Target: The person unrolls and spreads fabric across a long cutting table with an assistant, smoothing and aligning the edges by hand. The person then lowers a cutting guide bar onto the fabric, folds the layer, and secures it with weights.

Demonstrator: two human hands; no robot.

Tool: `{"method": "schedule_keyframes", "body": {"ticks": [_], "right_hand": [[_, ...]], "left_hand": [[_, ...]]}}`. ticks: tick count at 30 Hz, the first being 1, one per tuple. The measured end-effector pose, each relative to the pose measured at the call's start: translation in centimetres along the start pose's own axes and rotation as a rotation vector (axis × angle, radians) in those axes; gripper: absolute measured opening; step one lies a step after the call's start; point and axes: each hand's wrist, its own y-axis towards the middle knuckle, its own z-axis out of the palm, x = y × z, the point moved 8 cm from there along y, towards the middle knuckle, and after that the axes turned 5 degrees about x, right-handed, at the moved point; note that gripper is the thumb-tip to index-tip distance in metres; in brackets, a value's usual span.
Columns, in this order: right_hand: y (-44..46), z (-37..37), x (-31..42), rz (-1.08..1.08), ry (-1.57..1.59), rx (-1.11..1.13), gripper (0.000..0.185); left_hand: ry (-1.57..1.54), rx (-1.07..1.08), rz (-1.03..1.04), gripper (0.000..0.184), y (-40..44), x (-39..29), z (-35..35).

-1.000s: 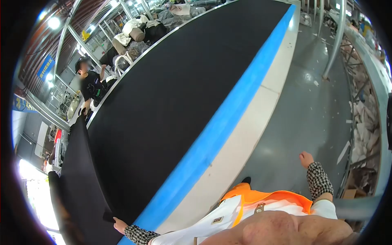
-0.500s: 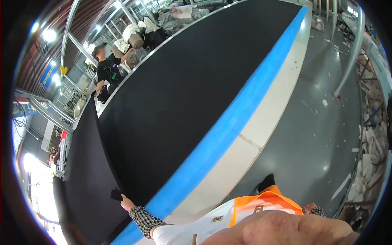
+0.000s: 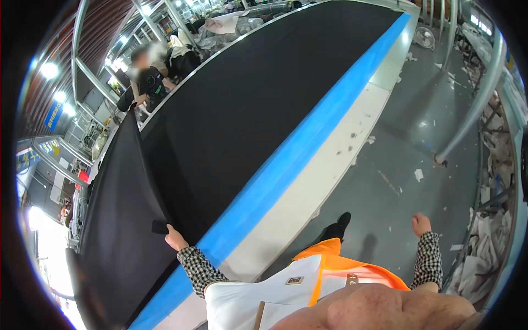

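Observation:
My left hand (image 3: 176, 238) is closed on the edge of a black fabric sheet (image 3: 118, 198), gripping it near a small folded-over flap. That sheet is raised at its edge over a flat spread of black fabric (image 3: 264, 99) covering a long table. Its far corner is near a co-worker (image 3: 151, 82) across the table, whose hands are too small to make out clearly. My right hand (image 3: 422, 224) hangs over the floor at my side, fingers curled, with nothing visible in it.
A blue strip (image 3: 297, 143) runs along the table's near side, beside its pale border (image 3: 308, 192). Grey floor (image 3: 385, 187) with scraps lies to the right, along with a metal post (image 3: 473, 115), a fan (image 3: 424, 37) and piled pale cloth (image 3: 484, 253).
I have moved forward along the table, with the raised sheet still in my left hand. My right arm has swung forward into fuller view. The co-worker has shifted too, leaning toward the table.

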Motion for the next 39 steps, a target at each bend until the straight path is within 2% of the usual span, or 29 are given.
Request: {"method": "schedule_keyframes", "body": {"ticks": [3,5,7,8,9,10,12,14,17,19,22,23,25,27,29,30,31,32,34,36,37,39], "right_hand": [[8.7,-6.5,-3.4,0.051,0.060,-0.080,0.026],[12.2,-8.4,-9.9,0.155,-0.044,-0.101,0.031],[13.7,-7.1,-17.6,0.316,-0.162,0.098,0.029],[13.7,-5.7,-19.9,0.221,-0.299,0.257,0.029],[10.8,-4.1,-21.5,0.288,-0.243,0.308,0.028],[9.4,-1.5,-26.1,0.414,-0.302,0.347,0.032],[9.0,0.3,-30.6,0.512,-0.321,0.581,0.031],[12.6,0.3,-33.6,0.512,-0.309,0.763,0.030],[21.8,-2.6,-38.9,0.452,-0.293,0.850,0.028],[29.3,-5.7,-42.7,0.404,-0.280,0.867,0.027],[43.5,-10.6,-47.0,0.285,-0.272,0.834,0.026],[47.8,-12.1,-47.6,0.240,-0.272,0.807,0.025],[59.0,-16.8,-48.8,0.159,-0.238,0.696,0.024],[72.0,-23.8,-49.4,0.065,-0.139,0.438,0.024],[85.4,-33.7,-49.9,-0.123,0.011,0.003,0.025],[90.6,-37.9,-50.5,-0.100,0.022,-0.043,0.025],[96.1,-41.5,-52.3,0.016,0.057,0.008,0.029],[100.5,-45.8,-53.4,-0.007,0.122,-0.076,0.030],[105.1,-51.5,-57.1,0.037,0.168,-0.187,0.030],[107.9,-56.4,-61.7,0.156,0.120,-0.252,0.029],[108.1,-55.7,-66.8,0.240,0.071,-0.166,0.029],[106.4,-54.6,-73.2,0.481,-0.053,0.060,0.029]], "left_hand": [[-0.175,0.088,-0.018,0.059,-6.2,-2.9,12.2],[-0.174,0.082,-0.061,0.059,-12.3,-4.9,21.5],[-0.095,0.061,-0.047,0.059,-17.5,-8.9,29.7],[-0.027,0.039,-0.013,0.060,-19.6,-11.4,33.7],[-0.092,0.067,-0.018,0.056,-19.5,-12.7,35.6],[-0.157,0.096,-0.025,0.053,-20.6,-14.7,39.2],[-0.302,0.166,-0.034,0.045,-23.1,-18.8,46.1],[-0.429,0.219,-0.065,0.040,-27.4,-22.3,52.8],[-0.616,0.287,-0.103,0.039,-38.3,-28.9,61.9],[-0.566,0.304,-0.144,0.038,-44.4,-31.3,69.7],[-0.557,0.246,-0.102,0.035,-53.8,-37.5,81.8],[-0.466,0.360,-0.172,0.034,-54.7,-37.6,83.5],[-0.549,0.354,-0.200,0.038,-60.5,-41.9,89.9],[-0.604,0.339,-0.212,0.041,-64.8,-45.4,96.5],[-0.620,0.377,-0.219,0.042,-68.3,-47.4,104.1],[-0.595,0.369,-0.217,0.041,-70.2,-48.1,106.8],[-0.571,0.368,-0.213,0.040,-72.8,-49.5,110.1],[-0.548,0.376,-0.207,0.040,-75.3,-50.8,114.1],[-0.549,0.484,-0.051,0.048,-78.1,-51.8,122.7],[-0.785,0.526,-0.272,0.043,-81.7,-53.1,133.7],[-0.843,0.592,-0.293,0.042,-83.1,-53.7,138.3],[-0.488,0.569,-0.214,0.042,-86.5,-56.1,144.9]]}}
